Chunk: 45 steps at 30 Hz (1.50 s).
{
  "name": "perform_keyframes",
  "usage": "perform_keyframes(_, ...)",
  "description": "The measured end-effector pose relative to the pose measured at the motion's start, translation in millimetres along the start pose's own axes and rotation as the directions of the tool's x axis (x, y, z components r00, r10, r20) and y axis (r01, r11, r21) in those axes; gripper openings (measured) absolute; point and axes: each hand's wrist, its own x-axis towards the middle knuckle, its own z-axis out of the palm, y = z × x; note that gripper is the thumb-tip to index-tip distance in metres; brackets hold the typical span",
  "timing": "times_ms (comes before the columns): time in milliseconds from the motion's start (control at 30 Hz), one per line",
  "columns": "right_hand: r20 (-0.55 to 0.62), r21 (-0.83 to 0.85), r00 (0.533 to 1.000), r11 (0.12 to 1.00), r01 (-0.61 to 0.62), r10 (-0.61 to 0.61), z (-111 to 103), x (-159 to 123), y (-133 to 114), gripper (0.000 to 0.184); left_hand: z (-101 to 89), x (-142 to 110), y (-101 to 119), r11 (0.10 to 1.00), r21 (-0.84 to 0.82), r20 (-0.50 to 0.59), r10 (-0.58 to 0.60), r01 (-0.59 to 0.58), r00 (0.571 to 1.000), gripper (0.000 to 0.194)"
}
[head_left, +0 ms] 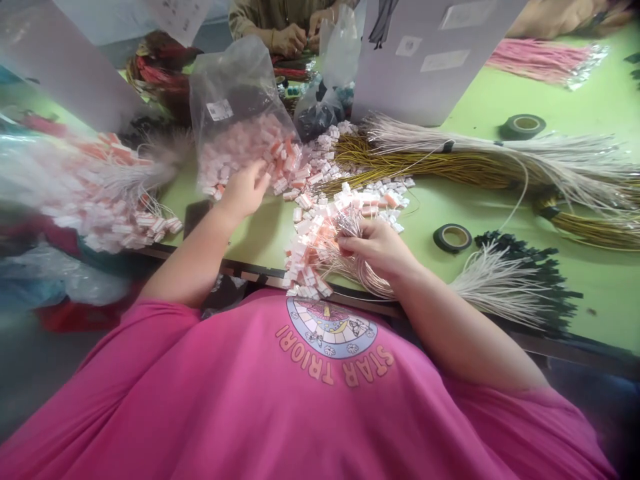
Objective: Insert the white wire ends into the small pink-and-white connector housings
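My right hand point(379, 248) is closed around a bundle of thin white wires point(367, 272), near the front edge of the table. White and orange connectors point(307, 250) fan out on the left side of that bundle. My left hand point(245, 191) is over the mouth of a clear plastic bag point(235, 83), with thumb and fingers apart and nothing visible between them. Loose white and orange connectors point(287, 157) fill the bag and spill out beside the hand. More small white connectors point(325, 150) lie heaped between the bag and the wires.
Yellow wires point(425, 167) and white wires point(550, 157) lie across the green table. Two tape rolls point(453, 238) point(523, 125) and wires with black connectors point(530, 280) are on the right. Finished-looking bundles point(115, 193) blur at left. Past grey panels point(415, 60), another person's hands point(295, 39) work.
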Motion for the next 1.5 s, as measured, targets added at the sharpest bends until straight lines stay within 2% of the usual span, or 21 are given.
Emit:
perform_keyframes(67,0.004,-0.032,1.0,0.999,0.028,-0.028,1.3,-0.7,-0.6,0.022,-5.2,-27.1,31.7,0.945,-0.32,0.189,-0.01,0.071,0.982,0.03)
perform_keyframes(100,0.006,-0.048,0.999,0.998,0.044,-0.044,1.9,-1.4,-1.6,0.023,-5.7,-40.5,47.8,0.888,-0.442,0.293,0.015,0.122,0.956,0.03)
perform_keyframes(167,0.01,-0.091,0.997,0.993,0.073,-0.072,3.3,-3.8,-4.7,0.027,-2.7,-62.0,74.9,0.779,-0.594,0.417,0.087,0.199,0.905,0.029)
perform_keyframes(200,0.01,-0.112,0.997,0.99,0.082,-0.082,3.9,-5.3,-6.7,0.029,0.3,-68.7,84.4,0.744,-0.631,0.432,0.106,0.217,0.896,0.028)
perform_keyframes(267,0.005,-0.134,0.995,0.986,0.095,-0.095,5.2,-8.5,-10.3,0.032,6.8,-73.0,94.2,0.719,-0.658,0.43,0.113,0.224,0.896,0.024)
perform_keyframes(333,-0.005,-0.129,0.994,0.985,0.111,-0.112,6.5,-11.2,-13.1,0.032,10.8,-68.4,95.1,0.722,-0.653,0.439,0.113,0.23,0.891,0.022)
perform_keyframes(433,-0.021,-0.126,0.989,0.982,0.141,-0.144,7.9,-13.4,-15.7,0.029,10.2,-57.4,92.7,0.727,-0.643,0.5,0.16,0.242,0.851,0.029)
perform_keyframes(500,-0.035,-0.14,0.988,0.98,0.144,-0.15,8.1,-13.8,-16.7,0.029,8.8,-53.4,94.2,0.743,-0.628,0.516,0.173,0.233,0.839,0.03)
perform_keyframes(667,-0.059,-0.192,0.982,0.967,0.168,-0.182,8.2,-12.1,-15.4,0.029,14.1,-56.7,101.9,0.753,-0.587,0.601,0.159,0.298,0.783,0.026)
perform_keyframes(800,-0.086,-0.217,0.98,0.964,0.155,-0.177,10.2,-10.2,-11.8,0.026,19.7,-60.5,100.1,0.746,-0.591,0.588,0.138,0.307,0.797,0.033)
perform_keyframes(1000,-0.083,-0.216,0.986,0.969,0.121,-0.142,11.3,-8.1,-10.4,0.021,20.1,-63.2,100.3,0.704,-0.649,0.544,0.167,0.287,0.822,0.026)
perform_keyframes(1233,-0.087,-0.219,0.987,0.969,0.116,-0.138,11.6,-6.7,-11.2,0.028,22.0,-67.5,98.4,0.768,-0.599,0.488,0.126,0.227,0.864,0.023)
perform_keyframes(1433,-0.064,-0.211,0.991,0.972,0.102,-0.118,12.0,-6.3,-10.0,0.029,26.0,-69.2,97.9,0.771,-0.592,0.475,0.1,0.234,0.874,0.024)
perform_keyframes(1500,-0.057,-0.203,0.991,0.973,0.108,-0.122,12.1,-6.1,-10.3,0.028,27.9,-70.1,97.0,0.802,-0.561,0.454,0.09,0.206,0.887,0.025)
